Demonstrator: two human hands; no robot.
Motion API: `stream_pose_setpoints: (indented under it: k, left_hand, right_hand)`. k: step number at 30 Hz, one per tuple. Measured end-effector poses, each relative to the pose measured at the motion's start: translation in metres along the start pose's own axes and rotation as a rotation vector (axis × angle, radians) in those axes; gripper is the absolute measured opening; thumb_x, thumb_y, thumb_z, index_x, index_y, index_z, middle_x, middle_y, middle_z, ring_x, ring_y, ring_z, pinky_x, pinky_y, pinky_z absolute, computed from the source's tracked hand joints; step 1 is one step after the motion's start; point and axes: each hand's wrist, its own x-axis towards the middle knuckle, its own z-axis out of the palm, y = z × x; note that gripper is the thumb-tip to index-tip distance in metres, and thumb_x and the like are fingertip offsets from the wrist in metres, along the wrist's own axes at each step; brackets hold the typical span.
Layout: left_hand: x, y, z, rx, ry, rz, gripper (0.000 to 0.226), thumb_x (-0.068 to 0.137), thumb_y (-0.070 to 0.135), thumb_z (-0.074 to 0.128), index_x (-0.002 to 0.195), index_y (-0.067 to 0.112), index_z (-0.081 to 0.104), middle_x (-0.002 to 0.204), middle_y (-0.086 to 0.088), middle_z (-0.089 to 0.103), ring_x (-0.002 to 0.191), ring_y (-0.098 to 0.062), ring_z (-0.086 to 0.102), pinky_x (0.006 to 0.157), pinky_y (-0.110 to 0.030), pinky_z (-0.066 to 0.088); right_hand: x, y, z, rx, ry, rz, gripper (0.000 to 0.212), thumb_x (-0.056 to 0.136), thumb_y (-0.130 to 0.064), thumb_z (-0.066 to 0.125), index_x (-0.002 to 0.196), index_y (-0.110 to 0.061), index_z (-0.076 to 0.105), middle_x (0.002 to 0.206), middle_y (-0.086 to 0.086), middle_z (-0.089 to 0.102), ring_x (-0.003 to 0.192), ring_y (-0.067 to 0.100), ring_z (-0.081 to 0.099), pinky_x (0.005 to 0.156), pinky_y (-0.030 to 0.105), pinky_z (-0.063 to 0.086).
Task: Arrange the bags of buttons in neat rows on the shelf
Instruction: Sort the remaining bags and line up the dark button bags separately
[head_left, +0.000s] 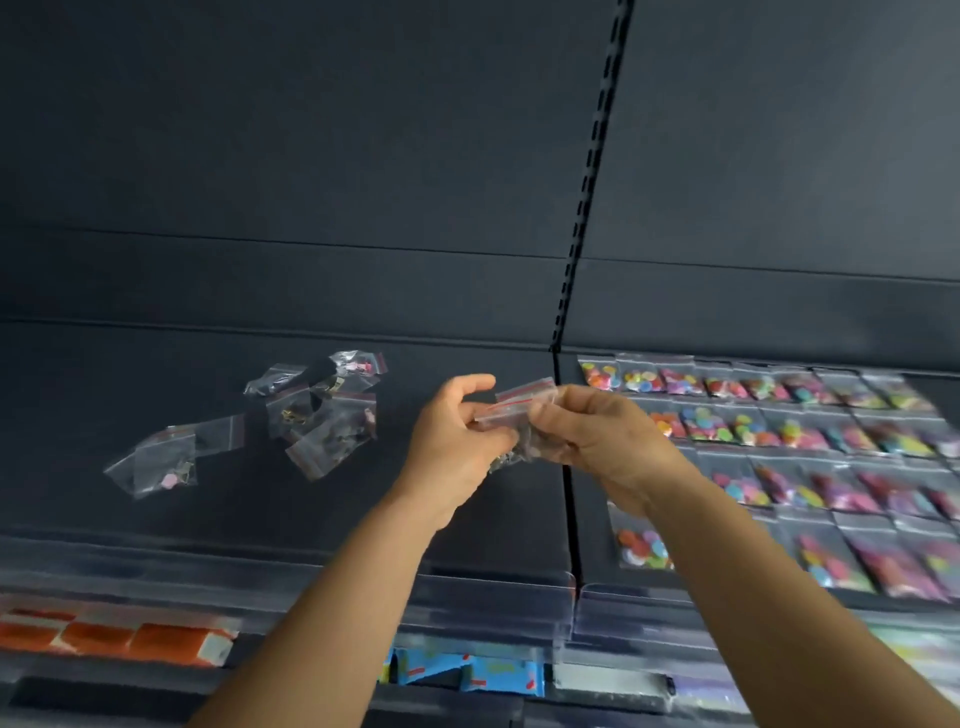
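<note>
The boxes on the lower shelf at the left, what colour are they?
Orange with white ends, seen in the head view: boxes.

We see a matt, smooth dark shelf (218, 499) with a matt back panel (311, 156), the loose bags (311, 410) at left of clear, glossy, crinkled plastic, the rowed bags (779, 431) at right equally shiny, and a clear glossy plastic front lip (493, 587) nearest us
</note>
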Motion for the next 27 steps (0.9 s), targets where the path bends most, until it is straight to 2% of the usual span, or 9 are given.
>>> stream_pose_setpoints:
  k: [4, 6, 10, 13, 15, 19, 21, 23, 27]
  left_hand:
    - [-0.002, 0.015, 0.055, 0.034, -0.134, 0.050, 0.040, 0.082, 0.008, 0.070, 0.115, 0.023, 0.055, 0.094, 0.007, 0.071, 0.081, -0.003, 0.066, 0.063, -0.010, 0.049]
    - [-0.005, 0.021, 0.088, 0.044, -0.179, 0.068, 0.029, 0.083, 0.013, 0.070, 0.109, 0.021, 0.060, 0.091, 0.008, 0.073, 0.082, -0.004, 0.067, 0.068, -0.013, 0.051]
    - [-0.013, 0.027, 0.150, 0.120, -0.239, 0.094, 0.013, 0.087, 0.021, 0.065, 0.099, 0.023, 0.067, 0.093, 0.007, 0.071, 0.088, -0.007, 0.066, 0.079, -0.023, 0.053]
    - [-0.026, 0.034, 0.212, 0.134, -0.299, 0.097, 0.007, 0.087, 0.018, 0.065, 0.087, 0.024, 0.067, 0.083, 0.004, 0.072, 0.074, -0.009, 0.066, 0.075, -0.029, 0.054]
    - [-0.034, 0.039, 0.253, 0.132, -0.331, 0.083, 0.007, 0.087, 0.015, 0.065, 0.087, 0.021, 0.069, 0.080, 0.001, 0.072, 0.070, -0.011, 0.066, 0.070, -0.026, 0.054]
    - [-0.046, 0.051, 0.328, 0.137, -0.349, 0.145, 0.010, 0.087, 0.022, 0.065, 0.096, 0.025, 0.068, 0.091, 0.009, 0.072, 0.085, -0.007, 0.067, 0.077, -0.019, 0.053]
    - [-0.054, 0.059, 0.362, 0.171, -0.371, 0.206, 0.018, 0.087, 0.024, 0.065, 0.105, 0.027, 0.066, 0.097, 0.014, 0.069, 0.089, 0.000, 0.064, 0.076, -0.015, 0.051]
    - [-0.061, 0.067, 0.392, 0.186, -0.389, 0.256, 0.015, 0.087, 0.024, 0.065, 0.101, 0.026, 0.069, 0.093, 0.014, 0.071, 0.083, 0.001, 0.065, 0.071, -0.015, 0.053]
    - [-0.068, 0.076, 0.439, 0.174, -0.370, 0.306, 0.006, 0.085, 0.025, 0.067, 0.085, 0.024, 0.072, 0.078, 0.009, 0.072, 0.070, -0.003, 0.066, 0.061, -0.017, 0.053]
  right_hand:
    - [-0.023, 0.005, -0.047, -0.021, 0.219, -0.046, 0.012, 0.086, -0.021, 0.066, 0.087, -0.009, 0.070, 0.078, 0.004, 0.069, 0.071, 0.015, 0.060, 0.074, 0.032, 0.054]
    - [-0.036, 0.010, -0.076, 0.006, 0.311, -0.072, 0.015, 0.086, -0.022, 0.065, 0.082, -0.008, 0.070, 0.076, 0.003, 0.069, 0.070, 0.015, 0.060, 0.076, 0.035, 0.054]
    - [-0.059, 0.015, -0.133, 0.121, 0.439, -0.148, 0.019, 0.088, -0.017, 0.063, 0.069, -0.013, 0.064, 0.063, -0.002, 0.064, 0.059, 0.008, 0.056, 0.064, 0.026, 0.047]
    - [-0.083, 0.022, -0.194, 0.172, 0.531, -0.186, 0.020, 0.086, -0.015, 0.065, 0.067, -0.015, 0.064, 0.067, 0.004, 0.063, 0.065, 0.017, 0.055, 0.067, 0.033, 0.046]
    - [-0.101, 0.027, -0.233, 0.181, 0.582, -0.200, 0.019, 0.085, -0.014, 0.066, 0.067, -0.014, 0.065, 0.068, 0.008, 0.061, 0.067, 0.021, 0.052, 0.068, 0.036, 0.045]
    - [-0.136, 0.035, -0.304, 0.182, 0.615, -0.214, 0.016, 0.084, -0.015, 0.068, 0.068, -0.011, 0.069, 0.072, 0.011, 0.064, 0.066, 0.021, 0.054, 0.067, 0.034, 0.045]
    - [-0.151, 0.038, -0.333, 0.151, 0.606, -0.211, 0.013, 0.081, -0.019, 0.071, 0.072, -0.009, 0.070, 0.075, 0.016, 0.066, 0.068, 0.023, 0.056, 0.071, 0.040, 0.047]
    - [-0.164, 0.040, -0.358, 0.133, 0.594, -0.212, 0.015, 0.080, -0.020, 0.071, 0.077, -0.005, 0.071, 0.079, 0.019, 0.069, 0.071, 0.024, 0.060, 0.074, 0.042, 0.050]
    - [-0.183, 0.043, -0.397, 0.146, 0.597, -0.209, 0.010, 0.084, -0.015, 0.067, 0.078, -0.009, 0.072, 0.078, 0.016, 0.070, 0.069, 0.024, 0.062, 0.071, 0.037, 0.052]
